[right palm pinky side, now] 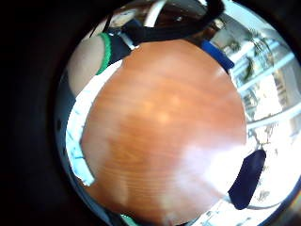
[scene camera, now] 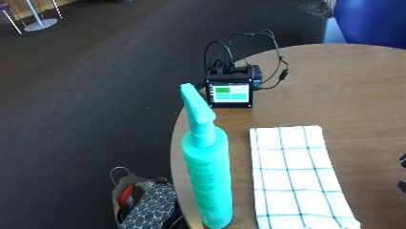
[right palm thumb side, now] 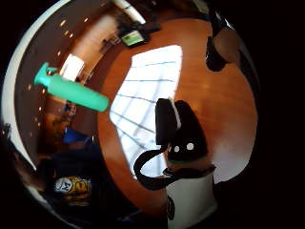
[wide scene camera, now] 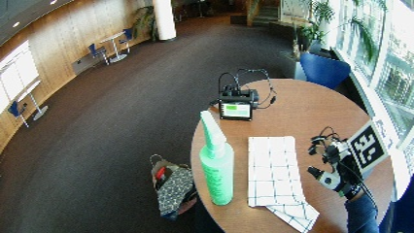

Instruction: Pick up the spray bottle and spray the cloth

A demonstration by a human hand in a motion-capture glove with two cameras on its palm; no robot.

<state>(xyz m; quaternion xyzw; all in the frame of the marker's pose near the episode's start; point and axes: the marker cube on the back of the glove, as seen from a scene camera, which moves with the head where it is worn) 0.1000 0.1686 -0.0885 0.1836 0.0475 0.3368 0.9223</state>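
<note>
the bottle [scene camera: 207, 169] stands nearest the outside camera, upright at the table [scene camera: 355, 86] edge, its long axis vertical and its green spray head pointing away toward about 11 o'clock. just beside it, at its 3 o'clock, the cloth [scene camera: 295, 176] lies flat, a white check towel with its long side running from near the camera toward the small screen [scene camera: 231, 93] at 12 o'clock; bottle and cloth are close but i cannot tell whether they touch. in the wide outside view the gloved hand [wide scene camera: 333, 177] hovers low over the bare wood at the cloth's 3 o'clock, so the cloth lies between the hand and the bottle. that is the relation the pick turns on: from the hand the bottle is at about 9 o'clock, across the cloth's short width, and the reach will likely need to pass over the towel and close round the upright body from the side. the fingers look relaxed and loosely bent, holding nothing; the thumb-side palm view shows the bottle well apart from them. a patterned bag [scene camera: 143, 205] sits on the floor at the bottle's 8 o'clock.
</note>
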